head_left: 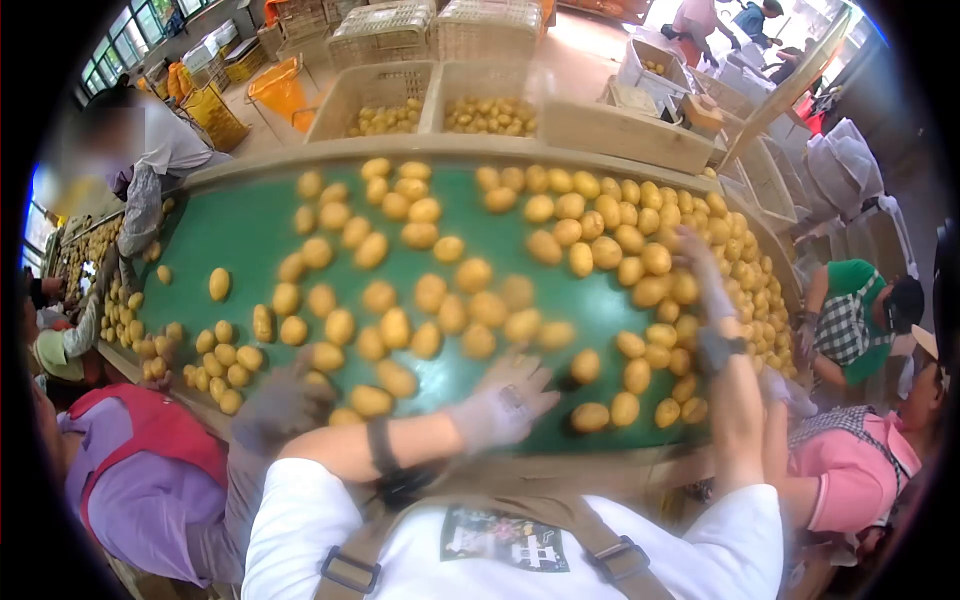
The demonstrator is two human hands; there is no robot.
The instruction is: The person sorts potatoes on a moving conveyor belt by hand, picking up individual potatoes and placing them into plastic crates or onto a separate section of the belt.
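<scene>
Many yellow-brown oval potatoes (394,327) lie on a green sorting surface (200,240), some blurred. My left hand (508,400), in a pale glove, is low over the near middle of the surface. Its fingers are spread, with nothing in them, close to several blurred potatoes. On the right, my right hand (702,268), also gloved, reaches forward to the edge of a dense potato pile (745,290). Its fingers look stretched out against the potatoes, though partly smeared by motion. Both wrists wear dark bands.
Crates of potatoes (385,118) stand behind the far wooden rim (350,157). At my left, another person's dark-gloved hand (285,405) reaches over the surface. A person in pink (850,470) works close on my right, and another leans in at far left (180,140).
</scene>
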